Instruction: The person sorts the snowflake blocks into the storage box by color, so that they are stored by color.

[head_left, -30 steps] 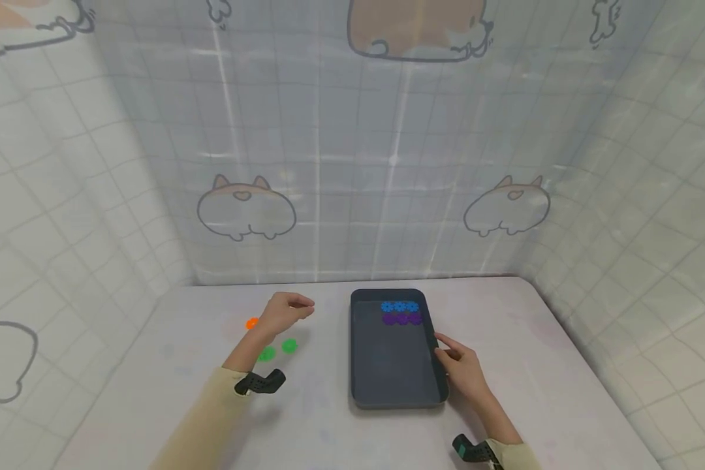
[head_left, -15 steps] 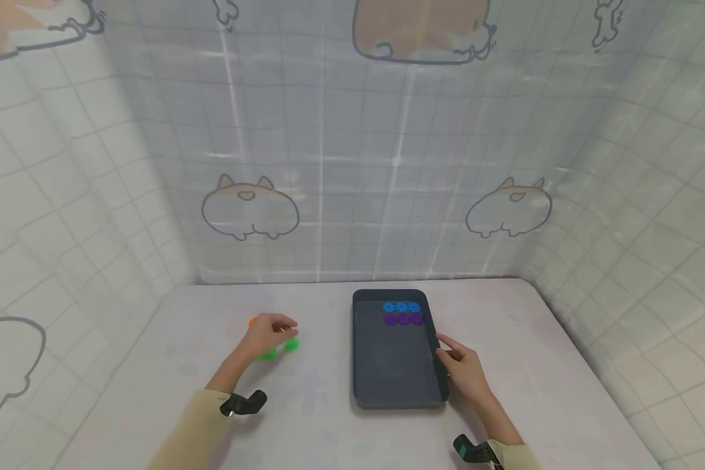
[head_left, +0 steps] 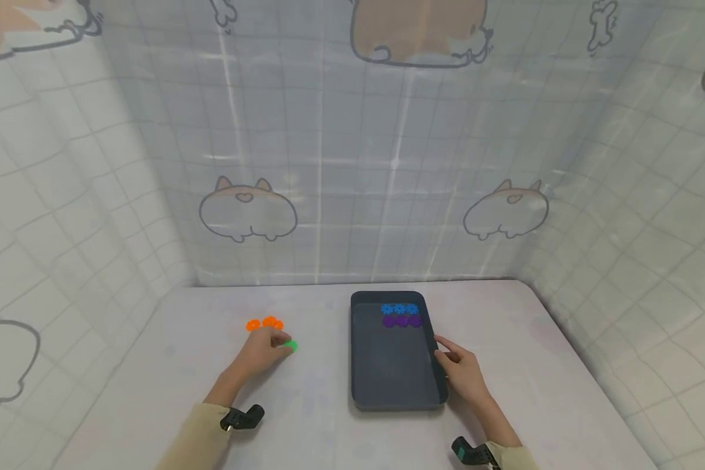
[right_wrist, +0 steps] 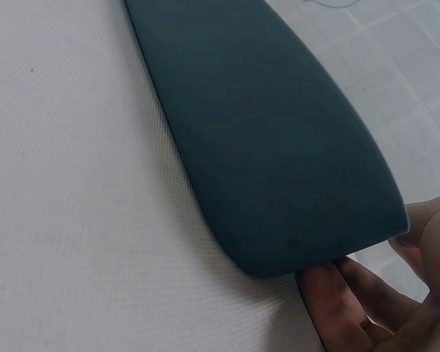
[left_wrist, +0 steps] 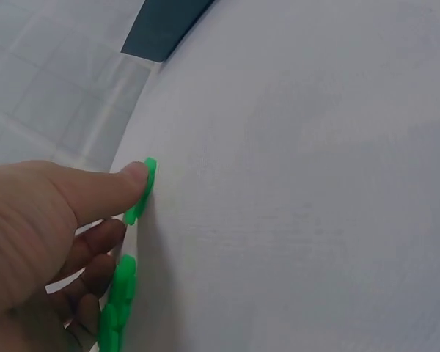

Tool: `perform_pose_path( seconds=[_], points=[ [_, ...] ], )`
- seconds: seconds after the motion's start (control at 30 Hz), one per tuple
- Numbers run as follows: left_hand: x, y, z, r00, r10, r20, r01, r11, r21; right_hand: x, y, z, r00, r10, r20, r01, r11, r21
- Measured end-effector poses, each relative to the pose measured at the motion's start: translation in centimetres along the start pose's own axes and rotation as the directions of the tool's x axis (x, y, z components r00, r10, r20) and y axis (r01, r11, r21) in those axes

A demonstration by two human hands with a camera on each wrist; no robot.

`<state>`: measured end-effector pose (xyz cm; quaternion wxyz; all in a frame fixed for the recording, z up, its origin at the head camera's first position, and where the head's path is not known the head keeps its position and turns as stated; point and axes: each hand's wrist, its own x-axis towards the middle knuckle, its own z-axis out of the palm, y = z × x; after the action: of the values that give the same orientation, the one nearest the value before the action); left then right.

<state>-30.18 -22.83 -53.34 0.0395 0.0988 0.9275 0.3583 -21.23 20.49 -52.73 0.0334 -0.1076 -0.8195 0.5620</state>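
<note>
My left hand [head_left: 261,349] is low over the table's left part. Its thumb and fingertips pinch a green flower-shaped piece [left_wrist: 148,183]; other green pieces [left_wrist: 119,301] lie just under the curled fingers, largely hidden from the head view. Orange flower-shaped pieces [head_left: 269,322] sit just behind that hand. A dark grey tray [head_left: 396,372] rests on the table, and my right hand [head_left: 465,373] grips its right rim between thumb and fingers. Inside the tray, at its far right, a row of blue flower pieces [head_left: 399,309] lies behind a row of purple ones [head_left: 402,322].
The white table [head_left: 323,418] meets curtain-like sheets printed with dogs and a grid [head_left: 364,215] at the back and both sides. A strip of bare tabletop separates the left hand from the tray.
My left hand has moved down and back toward the left, reaching the green pieces and taking one at its fingertips. More orange pieces now show behind it. The right hand stays at the tray.
</note>
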Motion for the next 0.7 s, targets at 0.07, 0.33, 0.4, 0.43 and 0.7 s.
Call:
perform_pose_path(
  seconds=[0.07, 0.33, 0.4, 0.43, 0.7],
  points=[
    [0.0, 0.1, 0.1, 1.000, -0.019, 0.001, 0.019, 1.000, 0.015, 0.0, 0.0, 0.0, 1.000, 0.005, 0.000, -0.005, 1.000, 0.007],
    [0.3, 1.4, 0.4, 0.999, 0.022, -0.028, -0.023, 0.999, -0.029, 0.4, 0.1, -0.1, 1.000, -0.009, -0.006, 0.009, 1.000, -0.005],
    [0.3, 1.8, 0.9, 0.998, 0.045, -0.049, -0.047, 0.997, -0.061, 0.3, 0.1, -0.1, 1.000, -0.007, -0.007, 0.007, 1.000, -0.002],
    [0.3, 2.0, 1.3, 0.997, 0.058, -0.055, -0.063, 0.995, -0.080, 0.2, 0.2, -0.2, 1.000, -0.008, -0.009, 0.008, 1.000, 0.001],
    [0.2, 4.6, 3.4, 0.984, 0.035, -0.175, -0.083, 0.959, -0.270, 0.1, 0.1, -0.1, 1.000, -0.017, 0.001, 0.017, 1.000, 0.000]
  ],
)
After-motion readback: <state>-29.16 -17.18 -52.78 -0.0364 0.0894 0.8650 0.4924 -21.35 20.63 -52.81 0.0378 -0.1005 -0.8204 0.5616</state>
